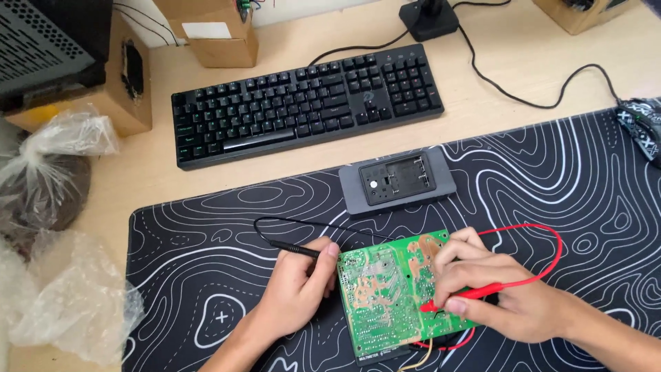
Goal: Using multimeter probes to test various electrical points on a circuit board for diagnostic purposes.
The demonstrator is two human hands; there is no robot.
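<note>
I see the green circuit board (392,296) low in the frame's centre, on the patterned mat (551,193). My left hand (296,293) has its grip pinching the black probe (296,248) at the board's left edge; my right hand (502,296) pinches the red probe (475,293), tip down on the solder side. Probing well means steady tips, wrists resting on the mat.

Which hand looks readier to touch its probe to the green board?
Right. The right hand has the red probe tip on the circuit board; the left hand holds the black probe beside the board's edge.
</note>
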